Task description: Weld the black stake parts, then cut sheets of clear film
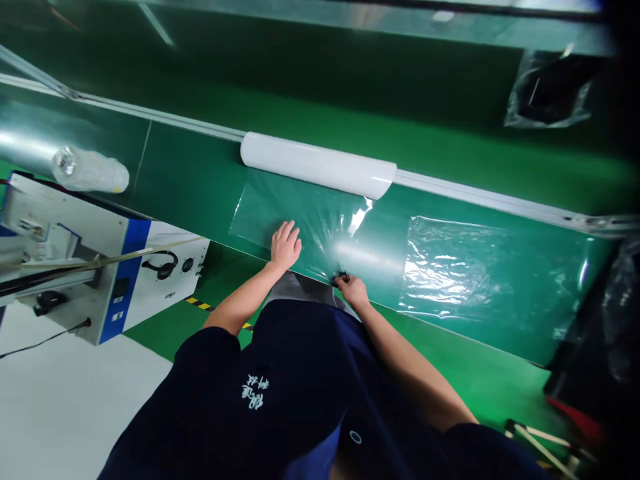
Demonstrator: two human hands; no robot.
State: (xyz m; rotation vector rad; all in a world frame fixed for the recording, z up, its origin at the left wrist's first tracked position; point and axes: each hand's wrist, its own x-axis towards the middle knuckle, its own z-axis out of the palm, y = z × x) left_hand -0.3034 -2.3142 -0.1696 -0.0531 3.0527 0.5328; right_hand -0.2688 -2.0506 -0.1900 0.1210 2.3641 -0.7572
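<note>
A white roll of clear plastic film (317, 158) lies along the far edge of the green table (190, 187). From it a loose stretch of transparent film (270, 200) comes toward me, creased in rays near the near edge. My left hand (286, 247) rests on this film, fingers stretched out. At the table's near edge my right hand (354, 291) is closed around a small black object (342, 276), whose kind is too small to make out. It touches the film where the creases meet. Flat on the table to the right lies a clear plastic sheet (445, 267).
A wrapped roll (93, 170) lies at the left. Below it stands a white and blue machine (135, 267) beside the table. A metal rail (465, 197) runs along the far edge. Dark bags (595, 320) are at the right, and a plastic-wrapped black item (553, 90) lies beyond.
</note>
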